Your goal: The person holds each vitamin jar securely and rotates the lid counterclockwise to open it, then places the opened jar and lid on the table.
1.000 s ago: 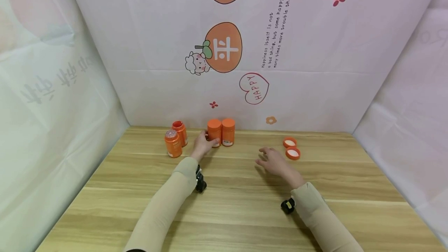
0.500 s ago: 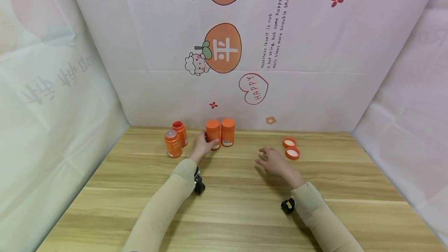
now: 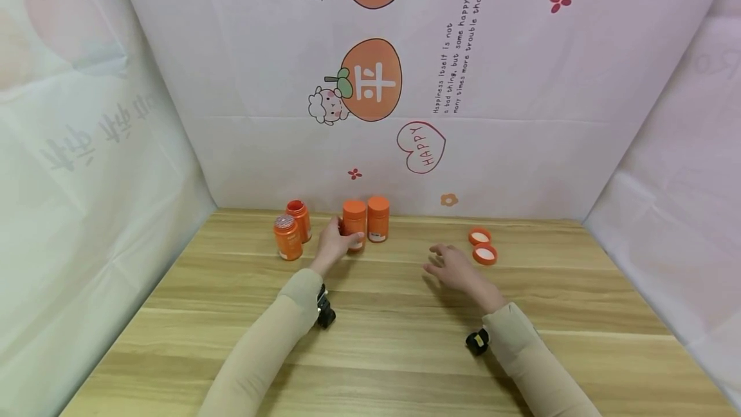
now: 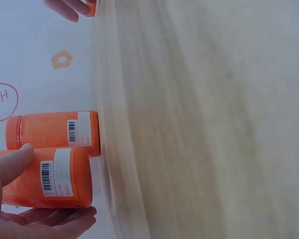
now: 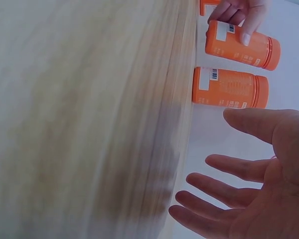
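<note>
My left hand (image 3: 332, 243) grips a capped orange bottle (image 3: 354, 214) near the back of the table, thumb on the near side and fingers behind. In the right wrist view this bottle leans slightly, its base close over the wood. A second capped orange bottle (image 3: 379, 219) stands upright just to its right, also seen as the farther bottle (image 4: 55, 130) in the left wrist view. My right hand (image 3: 456, 269) hovers over the table right of the bottles. Its fingers (image 5: 229, 191) are spread, holding nothing.
Left of my left hand stand two orange bottles without caps: the front bottle (image 3: 287, 240) has a silvery top, the rear bottle (image 3: 298, 219) shows a red mouth. Two orange caps (image 3: 485, 255) lie upturned beyond my right hand. A printed white sheet (image 3: 509, 166) backs the wooden table (image 3: 393, 352).
My left hand has drawn the gripped bottle slightly toward me, away from the back sheet and a little apart from its neighbour. The right hand stays in place.
</note>
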The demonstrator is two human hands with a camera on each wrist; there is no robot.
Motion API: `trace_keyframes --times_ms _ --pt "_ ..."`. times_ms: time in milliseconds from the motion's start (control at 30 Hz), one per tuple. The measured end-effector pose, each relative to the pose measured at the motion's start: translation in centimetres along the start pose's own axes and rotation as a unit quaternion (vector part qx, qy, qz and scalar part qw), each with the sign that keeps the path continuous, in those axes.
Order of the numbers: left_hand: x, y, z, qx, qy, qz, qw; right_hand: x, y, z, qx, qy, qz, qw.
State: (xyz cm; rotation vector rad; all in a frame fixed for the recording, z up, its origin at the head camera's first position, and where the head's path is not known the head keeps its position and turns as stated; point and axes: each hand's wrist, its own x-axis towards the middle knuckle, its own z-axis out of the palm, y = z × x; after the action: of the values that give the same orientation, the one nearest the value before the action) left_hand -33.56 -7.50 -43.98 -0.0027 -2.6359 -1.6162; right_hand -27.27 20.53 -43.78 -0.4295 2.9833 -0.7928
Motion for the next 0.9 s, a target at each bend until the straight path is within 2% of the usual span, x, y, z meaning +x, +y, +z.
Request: trace_keyframes --times_ms 367,900 --pt "-1.3 0.3 -0.2 0.023 0.009 0.039 0.9989 0.0 -0.4 -0.1 -0.001 -0.002 0.002 1.0000" --pt "-3.1 0.8 -0.4 0.029 -0.002 0.049 0.9983 0.0 -0.9 0.0 -0.003 0.005 -0.003 1.0000"
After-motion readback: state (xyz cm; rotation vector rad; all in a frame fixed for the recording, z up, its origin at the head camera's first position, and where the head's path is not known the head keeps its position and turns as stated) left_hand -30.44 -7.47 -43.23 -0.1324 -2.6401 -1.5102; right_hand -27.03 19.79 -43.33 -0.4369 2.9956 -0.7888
